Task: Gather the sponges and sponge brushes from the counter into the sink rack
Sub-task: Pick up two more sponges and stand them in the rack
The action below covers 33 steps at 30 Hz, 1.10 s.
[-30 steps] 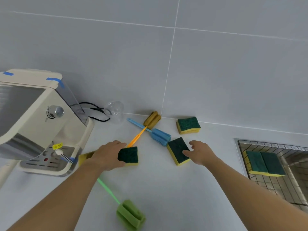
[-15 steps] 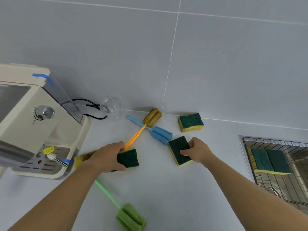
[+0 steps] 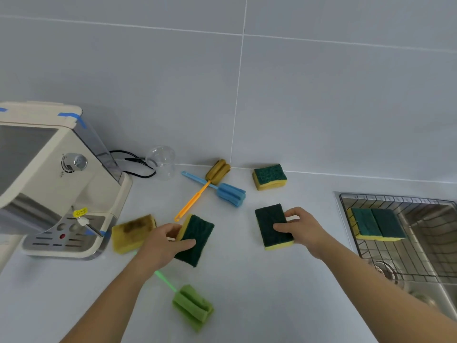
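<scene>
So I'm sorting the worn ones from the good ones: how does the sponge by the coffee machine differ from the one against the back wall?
The sponge by the machine shows a yellow face with a dark brown stain; the sponge at the wall shows a clean dark green scouring face over yellow foam. The first lies next to the left hand; the second lies apart from both hands. Both lie flat on the counter.
</scene>
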{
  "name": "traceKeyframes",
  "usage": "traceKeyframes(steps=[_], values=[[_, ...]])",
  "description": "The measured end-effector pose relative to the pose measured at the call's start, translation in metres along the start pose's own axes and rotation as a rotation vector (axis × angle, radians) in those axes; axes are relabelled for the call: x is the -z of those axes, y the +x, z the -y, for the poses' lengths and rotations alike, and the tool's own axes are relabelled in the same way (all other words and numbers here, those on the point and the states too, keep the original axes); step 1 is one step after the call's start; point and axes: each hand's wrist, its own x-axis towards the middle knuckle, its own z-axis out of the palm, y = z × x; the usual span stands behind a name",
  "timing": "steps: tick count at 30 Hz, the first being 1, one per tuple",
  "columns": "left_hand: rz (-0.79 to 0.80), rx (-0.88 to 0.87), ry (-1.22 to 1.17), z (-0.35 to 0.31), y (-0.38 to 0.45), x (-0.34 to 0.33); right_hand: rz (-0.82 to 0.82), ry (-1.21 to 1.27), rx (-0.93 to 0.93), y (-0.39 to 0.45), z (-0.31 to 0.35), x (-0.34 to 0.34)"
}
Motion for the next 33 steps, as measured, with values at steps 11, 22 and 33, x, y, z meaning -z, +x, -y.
traceKeyframes(steps=[11,22,33], values=[[0.069,0.056,-0.467,-0.016,-0.065,-0.065,-0.054,0.289,0.085,-0.08,-0.053,0.041],[0.156,0.062,-0.452,-0.044,-0.08,-0.138,-0.141,0.5,0.077,-0.12,-0.115,0.123],[0.228,0.076,-0.401,-0.106,-0.078,-0.262,-0.177,0.657,0.067,-0.116,-0.165,0.245]])
